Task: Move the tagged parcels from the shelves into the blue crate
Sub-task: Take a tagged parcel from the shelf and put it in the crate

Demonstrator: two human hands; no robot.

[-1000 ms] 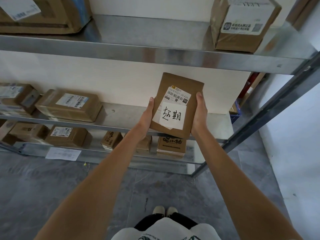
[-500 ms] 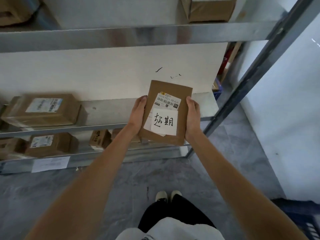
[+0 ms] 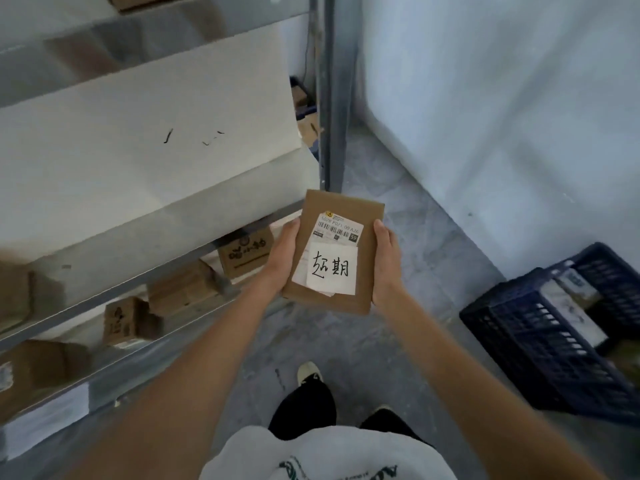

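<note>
The person holds a flat brown cardboard parcel (image 3: 337,252) between both hands, off the shelves and out over the grey floor (image 3: 398,341). The left hand (image 3: 282,258) grips its left edge with the thumb lying along the side and the fingers hidden beneath; the right hand (image 3: 386,265) grips the right edge the same way. How tightly the hidden fingers curl cannot be told. On the parcel's face a printed barcode label (image 3: 341,226) sits above a white handwritten tag (image 3: 330,270), so this is one of the tagged ones.

Compared with a second ago, the view has swung to the right: the metal shelving (image 3: 166,271) that then filled the frame now slides off to the left, and its grey upright post (image 3: 334,98) stands just behind the parcel. The blue crate (image 3: 540,341), only a corner of it visible half a second ago, now shows most of its near wall and some pale packages inside at lower right. The grip on the parcel has not changed through the turn.

This suggests the pick is done and the carry is under way. The crate is still well apart from the parcel, lower and to the right, so the likely remaining step is to turn further, lower the parcel over the rim and release it among the ones already there
</note>
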